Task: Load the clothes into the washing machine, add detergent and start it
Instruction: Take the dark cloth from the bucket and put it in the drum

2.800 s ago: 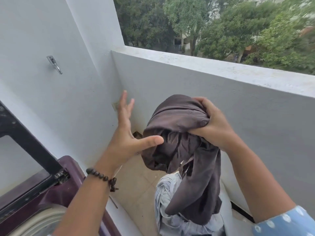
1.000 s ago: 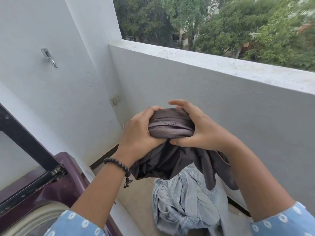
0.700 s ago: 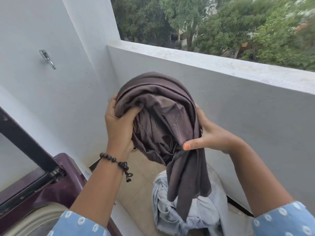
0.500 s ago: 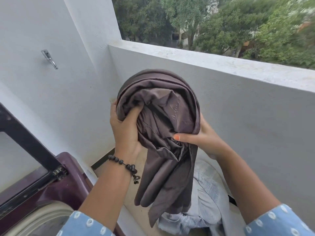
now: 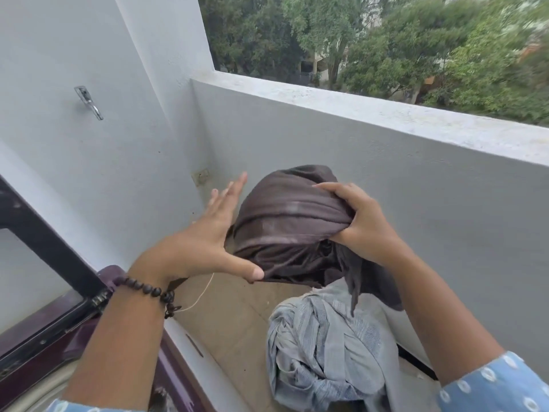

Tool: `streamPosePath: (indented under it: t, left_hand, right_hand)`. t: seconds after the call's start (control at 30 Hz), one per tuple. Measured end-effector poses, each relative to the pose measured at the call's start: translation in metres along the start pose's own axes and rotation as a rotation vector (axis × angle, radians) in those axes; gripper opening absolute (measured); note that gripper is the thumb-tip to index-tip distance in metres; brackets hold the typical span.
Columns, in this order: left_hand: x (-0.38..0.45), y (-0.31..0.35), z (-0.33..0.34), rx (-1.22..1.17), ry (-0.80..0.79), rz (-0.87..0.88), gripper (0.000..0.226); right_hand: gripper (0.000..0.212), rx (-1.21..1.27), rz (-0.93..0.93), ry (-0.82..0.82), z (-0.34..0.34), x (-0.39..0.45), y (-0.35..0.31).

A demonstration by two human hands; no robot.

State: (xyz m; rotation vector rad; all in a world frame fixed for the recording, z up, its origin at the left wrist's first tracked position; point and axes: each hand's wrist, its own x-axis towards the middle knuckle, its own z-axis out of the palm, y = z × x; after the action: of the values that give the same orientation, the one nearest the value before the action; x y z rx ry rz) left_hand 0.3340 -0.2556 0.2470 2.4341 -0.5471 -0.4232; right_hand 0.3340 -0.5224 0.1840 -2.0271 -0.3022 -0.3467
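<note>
Right hand: the right hand [image 5: 361, 223] is curled tight on the top of the brown cloth [image 5: 285, 224] and holds it up in a bunch.
Left hand: the left hand [image 5: 208, 236] is flat with its fingers straight. Only the thumb tip touches the low edge of the cloth.
What changed: half a second ago both hands gripped the cloth, one on each side. Now the left hand has let go and spread out, so the right hand holds the cloth alone.
Brown cloth: it is up in the air in front of the grey balcony wall [image 5: 416, 188]. A thin tail of it hangs down over the pile below.
Pile: the light blue clothes [image 5: 323, 349] lie heaped on the floor by the wall, right under the brown cloth.
Washing machine: the washing machine [image 5: 74, 319] is at the bottom left, dark purple, with its lid [image 5: 38, 233] standing up. The tub is mostly out of the picture.
What it means: I think the cloth is being bunched up so it can go into the machine. It is not in yet, and the blue pile is still waiting too.
Still to do: all the clothes, then the soap, then the start button. No soap can be seen here.
Watch out: with just one hand on it, the hanging tail could slip or catch on the machine's edge.
</note>
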Motion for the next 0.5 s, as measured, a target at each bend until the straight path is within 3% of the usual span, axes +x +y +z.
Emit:
streamPosePath:
  t: [0.1,0.2,0.37,0.5]
  left_hand:
    - [0.008,0.015,0.013,0.294,0.026,-0.022,0.149]
    - [0.020,0.019,0.039,0.359,0.112,0.009,0.148]
    - [0.024,0.017,0.060,0.109,0.498,0.191,0.086]
    - [0.026,0.013,0.057,-0.142,0.620,0.283,0.068]
  right_hand:
    - [0.063,-0.139,-0.067,-0.057,0.008,0.001,-0.008]
    - [0.059,-0.157,-0.145,-0.095,0.013,0.000,-0.019]
    - [0.064,-0.017,-0.191,-0.052,0.010,-0.002,-0.025]
    - [0.086,0.098,-0.079,-0.163,-0.003,-0.004,-0.025]
